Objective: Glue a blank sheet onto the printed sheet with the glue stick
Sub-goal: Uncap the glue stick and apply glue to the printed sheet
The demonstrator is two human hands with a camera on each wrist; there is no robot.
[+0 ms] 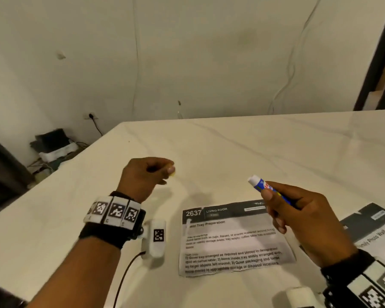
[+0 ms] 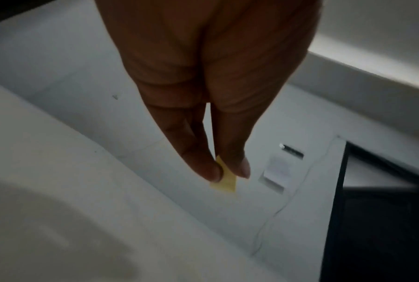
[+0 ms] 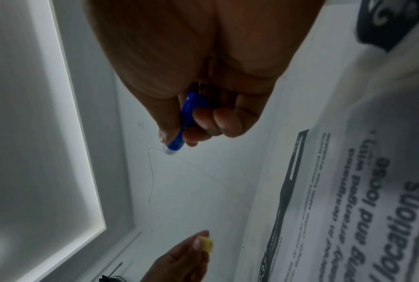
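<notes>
The printed sheet (image 1: 231, 238) lies flat on the near desk (image 1: 276, 147). Above it, the uncapped glue stick (image 1: 262, 185) is gripped by the right hand (image 1: 298, 216); farther left, its yellow cap (image 2: 224, 180) is pinched by the left hand (image 1: 147, 176). Glue should be spread evenly, edges included.

hands 2 (image 1: 146, 174) (image 1: 302, 216) | printed sheets 2 (image 1: 231, 238) (image 1: 373, 232) | glue stick 1 (image 1: 259, 183) | yellow cap 1 (image 2: 224, 180)

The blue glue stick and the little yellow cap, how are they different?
The blue glue stick is long and blue with a white tip; the little yellow cap is short and yellow. The right hand wraps the stick; the left hand pinches the cap by fingertips. Both are held above the table.
</notes>
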